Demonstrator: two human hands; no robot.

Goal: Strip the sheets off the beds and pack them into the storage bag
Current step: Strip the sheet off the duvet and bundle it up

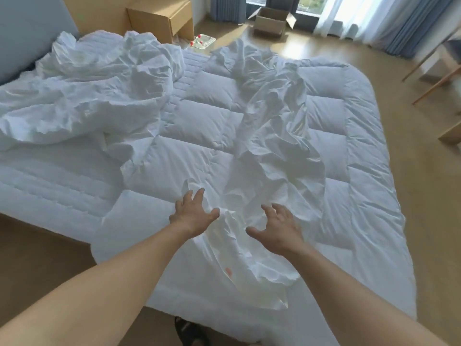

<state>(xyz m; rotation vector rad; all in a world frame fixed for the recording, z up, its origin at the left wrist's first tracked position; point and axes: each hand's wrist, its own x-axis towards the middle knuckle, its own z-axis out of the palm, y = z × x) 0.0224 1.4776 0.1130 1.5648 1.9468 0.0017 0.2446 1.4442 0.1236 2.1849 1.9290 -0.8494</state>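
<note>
White cotton is trailing off the bed's near edge, and both hands, left (193, 214) and right (278, 232), are hovering with each grip spread wide, holding nothing, seemingly reaching to gather the sheet (262, 151). Beyond, it is lying crumpled along the duvet (349, 171); no bag is showing.

The room is being floored in pale wood (424, 196), which is being lit by daylight from the window (282, 2). Below the window, an open cardboard box (270, 22) is being left on the floor. Blue curtains (409, 28) are being hung right of the window. Left of the box, a wooden nightstand (162, 18) is being kept; beside it, what may be a clear tray (203, 42) is lying.
</note>
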